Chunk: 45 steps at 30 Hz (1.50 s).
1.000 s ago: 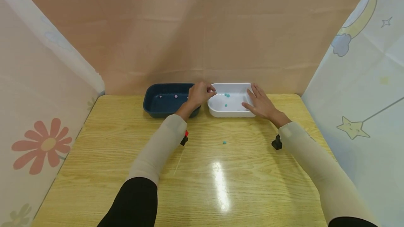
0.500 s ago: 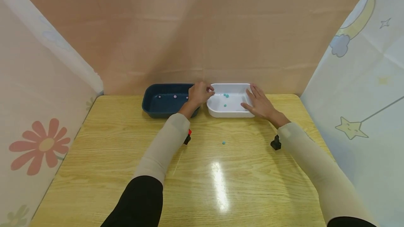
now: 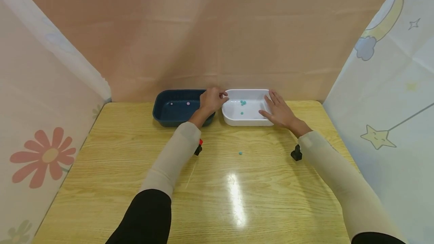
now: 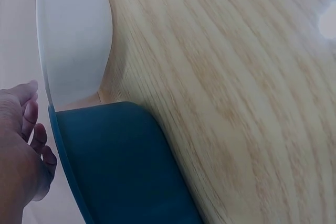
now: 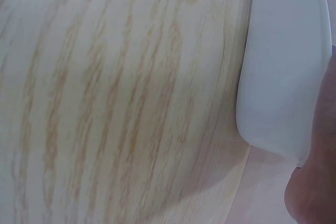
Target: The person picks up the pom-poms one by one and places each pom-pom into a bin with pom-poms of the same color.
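My left hand [image 3: 211,100] hovers at the gap between the dark blue tray [image 3: 166,122] and the white tray [image 3: 249,122]. Its fingers are bent, with thumb and fingertips by the white tray's left rim. Whether a small bead sits between them is too small to tell; the left wrist view shows none. My right hand [image 3: 280,112] rests spread on the white tray's right end, fingers straight. Several small teal beads [image 3: 244,102] lie inside the white tray. In the dark tray are pink beads [image 3: 188,104], partly hidden by my left hand.
A single teal bead [image 3: 240,153] lies on the wooden table [image 3: 271,199] in front of the trays. Dark wrist camera mounts hang under both sleeves, one of them [image 3: 296,153] at the right. A tan wall sheet [image 3: 217,48] stands right behind the trays.
My left hand shifts slightly left, and a pink bead seen beside it half a second ago is now hidden. The right hand stays on the white tray.
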### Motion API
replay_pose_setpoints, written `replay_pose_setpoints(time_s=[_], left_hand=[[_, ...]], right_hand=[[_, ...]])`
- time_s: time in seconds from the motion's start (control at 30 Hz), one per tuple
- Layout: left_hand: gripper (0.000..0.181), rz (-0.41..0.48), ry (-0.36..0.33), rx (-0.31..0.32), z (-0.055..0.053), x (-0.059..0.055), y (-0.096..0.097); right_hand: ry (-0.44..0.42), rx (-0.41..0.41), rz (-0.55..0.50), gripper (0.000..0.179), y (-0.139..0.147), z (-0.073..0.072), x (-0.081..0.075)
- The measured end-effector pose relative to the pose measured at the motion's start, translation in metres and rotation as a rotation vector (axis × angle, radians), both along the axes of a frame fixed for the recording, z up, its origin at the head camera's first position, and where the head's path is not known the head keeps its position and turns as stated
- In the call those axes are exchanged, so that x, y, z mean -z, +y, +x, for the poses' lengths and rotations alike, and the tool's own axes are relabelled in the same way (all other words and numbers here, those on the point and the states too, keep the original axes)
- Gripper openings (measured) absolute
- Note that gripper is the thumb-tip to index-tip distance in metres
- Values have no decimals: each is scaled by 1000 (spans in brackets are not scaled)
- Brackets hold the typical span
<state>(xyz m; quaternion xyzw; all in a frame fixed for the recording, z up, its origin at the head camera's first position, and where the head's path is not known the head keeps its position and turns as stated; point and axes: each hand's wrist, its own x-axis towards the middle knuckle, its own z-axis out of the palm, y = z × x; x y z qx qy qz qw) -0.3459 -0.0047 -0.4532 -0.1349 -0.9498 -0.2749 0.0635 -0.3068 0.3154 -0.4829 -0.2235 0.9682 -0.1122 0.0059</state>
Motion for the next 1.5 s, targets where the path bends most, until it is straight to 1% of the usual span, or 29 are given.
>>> replay_pose_setpoints(time_s=[0.13, 0.33, 0.47, 0.67, 0.77, 0.9, 1.07, 1.17, 1.23, 1.4, 1.5], left_hand=[[19, 4, 1, 11, 2, 0, -4], [23, 30, 20, 45, 7, -2, -7], [23, 32, 35, 64, 8, -3, -9], [24, 31, 60, 96, 11, -4, -13], [24, 44, 71, 114, 14, -5, -14], [23, 64, 81, 141, 18, -10, -16], [24, 71, 61, 179, 26, -14, -19], [25, 67, 52, 188, 30, -15, -20], [26, 55, 61, 197, 33, -14, -20], [28, 38, 99, 246, 40, -13, -23], [26, 47, 127, 268, 44, -14, -24]], right_hand=[[-6, 5, 14, 89, 0, -1, 1], [-3, -1, -13, 92, 0, 0, 0], [2, -1, -1, 93, 0, 0, 0], [-5, 3, 1, 89, 1, -2, 0], [-6, 7, 3, 88, 1, -2, 0], [-12, 16, 9, 88, 1, -3, 1], [-18, 15, 7, 89, 1, -2, 1], [-15, 16, 4, 88, 0, -2, 0], [-15, 18, 0, 88, 0, -2, 0], [-25, 20, -1, 87, 0, 0, 0], [-27, 15, 1, 88, 0, -1, -1]])
